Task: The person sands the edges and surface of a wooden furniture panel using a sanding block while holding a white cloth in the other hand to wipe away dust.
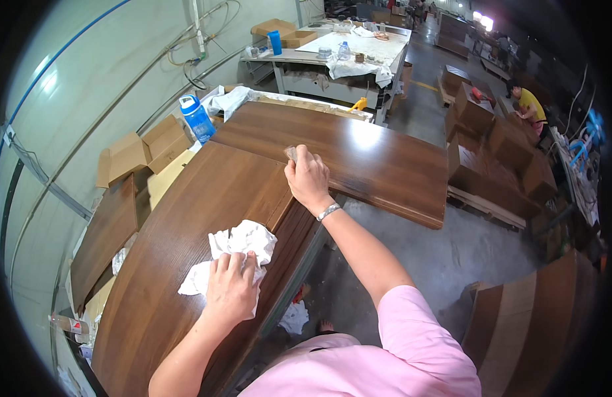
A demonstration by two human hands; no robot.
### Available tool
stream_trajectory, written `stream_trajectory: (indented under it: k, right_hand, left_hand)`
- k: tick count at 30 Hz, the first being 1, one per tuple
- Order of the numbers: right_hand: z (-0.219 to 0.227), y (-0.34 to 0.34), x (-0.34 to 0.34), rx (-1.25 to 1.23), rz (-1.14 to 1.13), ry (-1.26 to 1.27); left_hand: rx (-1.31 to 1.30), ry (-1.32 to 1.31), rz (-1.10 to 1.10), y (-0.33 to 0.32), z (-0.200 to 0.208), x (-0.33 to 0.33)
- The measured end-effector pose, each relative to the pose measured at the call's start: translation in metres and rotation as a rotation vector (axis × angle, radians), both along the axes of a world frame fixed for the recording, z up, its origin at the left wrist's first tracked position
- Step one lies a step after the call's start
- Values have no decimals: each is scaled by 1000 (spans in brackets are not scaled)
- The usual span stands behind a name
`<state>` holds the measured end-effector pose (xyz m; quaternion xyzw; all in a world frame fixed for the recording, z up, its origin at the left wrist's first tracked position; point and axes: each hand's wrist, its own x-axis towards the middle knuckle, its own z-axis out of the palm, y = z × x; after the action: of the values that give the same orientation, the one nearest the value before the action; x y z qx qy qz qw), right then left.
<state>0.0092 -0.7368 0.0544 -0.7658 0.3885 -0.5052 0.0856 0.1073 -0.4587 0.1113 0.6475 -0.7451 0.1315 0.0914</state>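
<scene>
Pressing flat on a crumpled white rag point(230, 255), the left hand point(230, 291) lies palm down with fingers spread over the cloth, which sits on the near dark-brown wooden panel point(167, 258) toward its right edge. Rag bunches up ahead of the fingertips and trails out to the left of the wrist.

Right hand point(308, 180) is farther out, at the far end of the same panel where it meets a second, glossier brown panel point(359, 159). Fingers are curled closed around a small pale pad point(291, 153) — only its tip shows above the knuckles, so its make cannot be told. A metal bracelet point(328, 212) sits on that wrist. Pink sleeve point(412, 331) at lower right.

Surroundings: blue water bottle point(196, 118) stands just beyond the left corner of the glossy panel; open cardboard boxes point(144, 149) lie to its left, against the grey wall. Another brown board point(106, 238) leans lower down on the left. A cluttered workbench point(339, 56) stands well behind — a blue cup point(275, 42) and a cardboard box on it. Stacks of brown furniture parts point(491, 152) fill the floor at right, with a person in a yellow shirt point(531, 106) beside them. A scrap of white cloth point(294, 317) lies on the concrete floor below the panel edge.
</scene>
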Motion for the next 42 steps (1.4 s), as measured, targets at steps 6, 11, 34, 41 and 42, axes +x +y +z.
stream_trajectory:
  k: [6,11,34,41,42]
  right_hand:
    - [3,6,7,-6,-4,83]
    - [5,5,11,-2,-35,171]
    - [24,188,96,405,667,-157]
    - [20,170,93,689,674,-293]
    - [16,166,96,691,689,-313]
  left_hand:
    - [-68,-108,17,-76,-15,-11]
    - [-97,-184,76,-77,-16,-20]
    - [-333,169,494,223,-14,7]
    - [-516,-7,1128,524,-40,32]
    - [-552,-1,1339,581,-49,37]
